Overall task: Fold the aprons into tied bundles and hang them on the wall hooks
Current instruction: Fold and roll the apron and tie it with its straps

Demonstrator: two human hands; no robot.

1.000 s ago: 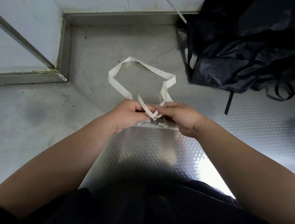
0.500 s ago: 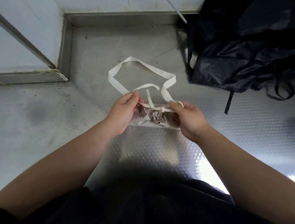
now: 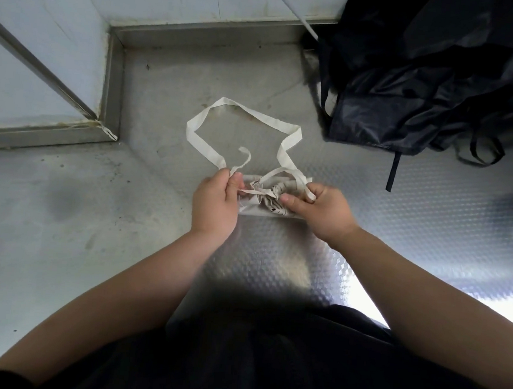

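at the middle of the textured steel worktop (image 3: pixel 430 226) our small folded cream cloth apron bundle (image 3: pixel 270 212) lies nine-to-three between both hands, equally near. our left hand (image 3: pixel 216 203) pinches one thin cream tie end (image 3: pixel 245 156) and our right hand (image 3: pixel 321 210) pinches the other tie. the bundle's wide cream neck loop (image 3: pixel 246 113) sprawls at twelve, and a crumpled black apron heap (image 3: pixel 410 93) sits at two, well apart.

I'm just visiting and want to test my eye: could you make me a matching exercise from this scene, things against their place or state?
1 cream bundle
2 neck loop
3 black aprons
4 left hand

a heaped, far right
b lying flat, open ring
c folded small, cinched at its middle
d pinching a tie end

Pairs: 1-c, 2-b, 3-a, 4-d
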